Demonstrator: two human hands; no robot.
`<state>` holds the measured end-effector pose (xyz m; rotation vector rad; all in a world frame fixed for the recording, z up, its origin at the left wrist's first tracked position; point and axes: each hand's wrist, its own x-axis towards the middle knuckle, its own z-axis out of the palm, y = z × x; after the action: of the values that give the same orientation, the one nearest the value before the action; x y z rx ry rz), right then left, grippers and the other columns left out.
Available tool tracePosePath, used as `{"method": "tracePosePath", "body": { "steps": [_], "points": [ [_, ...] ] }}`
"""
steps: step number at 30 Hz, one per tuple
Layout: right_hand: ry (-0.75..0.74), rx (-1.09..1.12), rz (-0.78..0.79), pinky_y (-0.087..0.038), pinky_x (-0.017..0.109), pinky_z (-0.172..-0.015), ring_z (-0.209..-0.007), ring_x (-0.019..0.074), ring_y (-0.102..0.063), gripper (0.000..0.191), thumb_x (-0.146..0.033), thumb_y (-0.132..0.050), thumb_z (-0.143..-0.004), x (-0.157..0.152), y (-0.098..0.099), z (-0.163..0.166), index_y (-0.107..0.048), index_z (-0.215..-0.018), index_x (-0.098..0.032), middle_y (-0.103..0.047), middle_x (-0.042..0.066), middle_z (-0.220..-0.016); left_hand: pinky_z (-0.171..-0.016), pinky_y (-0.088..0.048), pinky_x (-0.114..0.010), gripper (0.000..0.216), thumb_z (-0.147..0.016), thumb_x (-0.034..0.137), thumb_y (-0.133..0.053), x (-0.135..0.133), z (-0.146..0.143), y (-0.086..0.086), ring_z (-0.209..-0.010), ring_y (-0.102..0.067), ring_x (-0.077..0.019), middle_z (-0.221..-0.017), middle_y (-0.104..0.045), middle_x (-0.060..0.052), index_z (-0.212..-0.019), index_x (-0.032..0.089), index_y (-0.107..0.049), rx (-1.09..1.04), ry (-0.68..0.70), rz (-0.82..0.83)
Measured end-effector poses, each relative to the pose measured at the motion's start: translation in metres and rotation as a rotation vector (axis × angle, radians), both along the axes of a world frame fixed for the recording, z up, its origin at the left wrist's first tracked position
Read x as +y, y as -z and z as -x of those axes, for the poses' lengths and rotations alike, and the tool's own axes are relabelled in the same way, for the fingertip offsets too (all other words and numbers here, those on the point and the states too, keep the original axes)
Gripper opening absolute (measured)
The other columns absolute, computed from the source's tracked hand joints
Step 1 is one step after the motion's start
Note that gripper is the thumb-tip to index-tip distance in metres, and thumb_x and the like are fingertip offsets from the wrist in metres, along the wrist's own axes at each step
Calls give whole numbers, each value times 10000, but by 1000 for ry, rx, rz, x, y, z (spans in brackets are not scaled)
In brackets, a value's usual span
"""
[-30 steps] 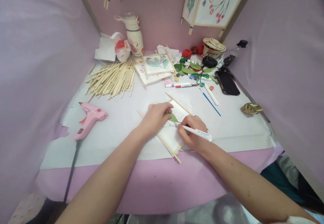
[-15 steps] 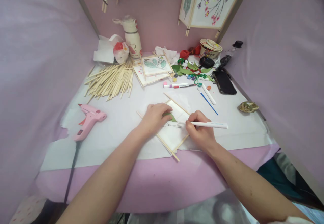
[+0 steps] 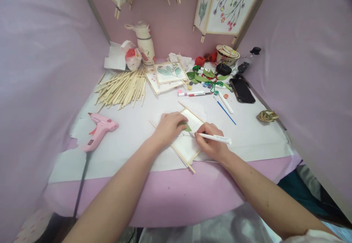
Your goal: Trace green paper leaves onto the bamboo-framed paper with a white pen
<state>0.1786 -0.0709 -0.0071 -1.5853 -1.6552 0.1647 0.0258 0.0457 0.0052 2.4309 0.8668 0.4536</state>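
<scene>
Covering part of 1 green leaf (image 3: pixel 188 127), left grip (image 3: pixel 169 126) unclear; right grip (image 3: pixel 210 142) clasped around white pen (image 3: pixel 221 139)

White pen (image 3: pixel 218 138) and a green leaf (image 3: pixel 188 127) mid-frame, over a white panel (image 3: pixel 188 149) with thin dark lines. Glue gun (image 3: pixel 102 125) on the left is full-on baby pink, brush (image 3: pixel 226 111) right of centre is bright blue. White lantern (image 3: pixel 220 25) upper right's got pink, purple and yellow flowers on greyish branches.

1. White panel (image 3: pixel 186 150): framed in pale sticks, lying flat and askew, thin dark lines across its face.
2. Leaf (image 3: pixel 188 127): green, pointed (partly covered), resting on the panel.
3. Pen (image 3: pixel 216 137): white, slanted, its nib end beside the leaf's point.
</scene>
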Motion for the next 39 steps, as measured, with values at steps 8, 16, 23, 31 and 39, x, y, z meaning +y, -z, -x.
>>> {"method": "tracePosePath", "body": {
  "steps": [8, 16, 23, 31, 39],
  "points": [
    [27, -22, -16, -358, 281, -608, -560, 127, -458, 173, -148, -528, -771, 1, 2, -2, -417, -658, -218, -490, -46, -568, -926, -332, -387, 125, -829, 231, -570, 0, -1, 1, -981, -595, -194, -996, -679, -8, -932, 232, -641, -5, -2, -7],
    [24, 49, -34, -359, 282, -609, -555, 119, -444, 186, -136, -528, -767, 0, -1, -3, -402, -653, -213, -490, -46, -578, -912, -343, -382, 127, -831, 229, -573, 1, -1, 3, -960, -600, -192, -984, -678, -3, -940, 235, -638, -11, -2, -13],
    [24, -9, 30, -352, 281, -623, -582, 121, -463, 175, -161, -535, -793, 1, 1, -3, -423, -668, -211, -528, -41, -600, -890, -342, -374, 131, -825, 222, -589, 2, -1, 5, -945, -600, -181, -954, -666, 17, -947, 244, -633, -26, -1, -17],
    [53, 30, -26, -337, 272, -588, -533, 114, -404, 201, -102, -510, -728, -1, -1, -3, -364, -649, -215, -428, -57, -541, -888, -337, -378, 126, -826, 225, -594, 3, 0, 5, -945, -600, -182, -966, -666, 16, -945, 243, -632, -28, 4, -18],
    [22, 26, -19, -345, 278, -601, -551, 112, -434, 183, -137, -526, -768, 0, -2, -2, -398, -660, -209, -484, -50, -571, -888, -343, -379, 132, -830, 225, -588, 2, 0, 4, -951, -600, -185, -970, -671, 12, -952, 242, -635, -19, 3, -27]
  ]
}}
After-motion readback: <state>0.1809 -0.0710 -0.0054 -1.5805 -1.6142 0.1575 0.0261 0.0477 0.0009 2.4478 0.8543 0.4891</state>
